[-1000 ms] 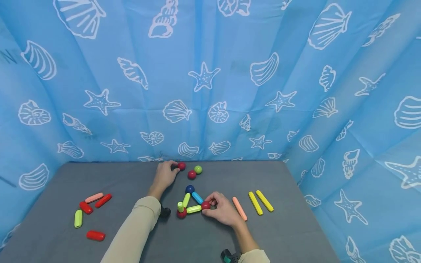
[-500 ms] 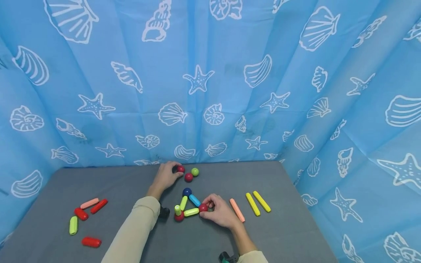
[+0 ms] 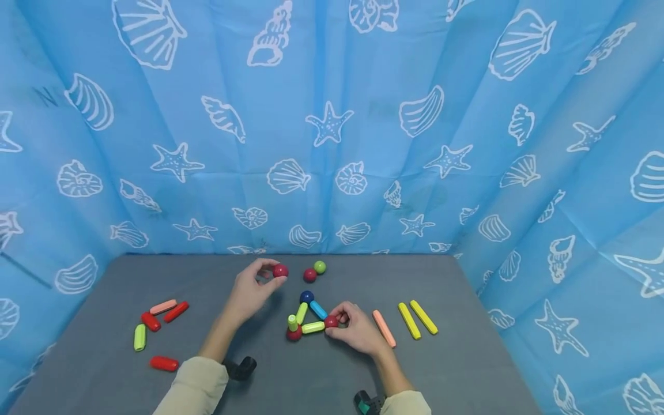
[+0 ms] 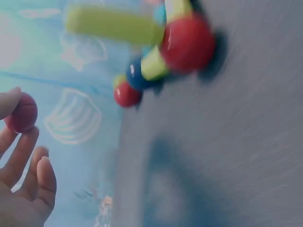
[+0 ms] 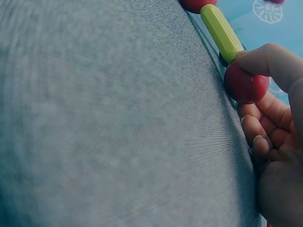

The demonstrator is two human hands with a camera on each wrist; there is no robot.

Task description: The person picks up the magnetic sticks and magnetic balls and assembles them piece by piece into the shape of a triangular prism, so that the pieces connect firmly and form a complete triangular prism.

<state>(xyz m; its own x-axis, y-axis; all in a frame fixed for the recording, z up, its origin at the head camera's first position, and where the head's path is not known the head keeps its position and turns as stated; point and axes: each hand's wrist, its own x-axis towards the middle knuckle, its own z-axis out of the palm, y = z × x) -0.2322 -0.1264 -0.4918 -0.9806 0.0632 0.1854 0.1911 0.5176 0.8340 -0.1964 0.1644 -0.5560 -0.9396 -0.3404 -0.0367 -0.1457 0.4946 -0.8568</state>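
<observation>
My left hand [image 3: 251, 291] pinches a red ball [image 3: 280, 270] between thumb and fingers, held above the grey table in the head view; the left wrist view shows the same red ball [image 4: 22, 113] raised. With thumb and fingers my right hand [image 3: 360, 330] grips the red corner ball [image 3: 331, 321] of a flat triangle. That triangle joins a blue ball [image 3: 307, 297], a blue rod [image 3: 319, 310], two lime rods and another red ball [image 3: 294, 332]. From this second red ball stands an upright lime rod [image 3: 293, 322]. In the right wrist view, a lime rod [image 5: 221, 32] meets the gripped ball [image 5: 246, 82].
A loose red ball [image 3: 309, 275] and a green ball [image 3: 320, 267] lie behind the triangle. To the left are several red, pink and lime rods [image 3: 163, 363]. A pink rod [image 3: 384, 328] and two yellow rods [image 3: 409, 321] lie right. A blue shell-print curtain [image 3: 332, 190] hangs behind.
My left hand has picked the red ball up off the table's back part and drawn it nearer to me. The right hand keeps its hold on the corner ball. The head view shifted slightly.
</observation>
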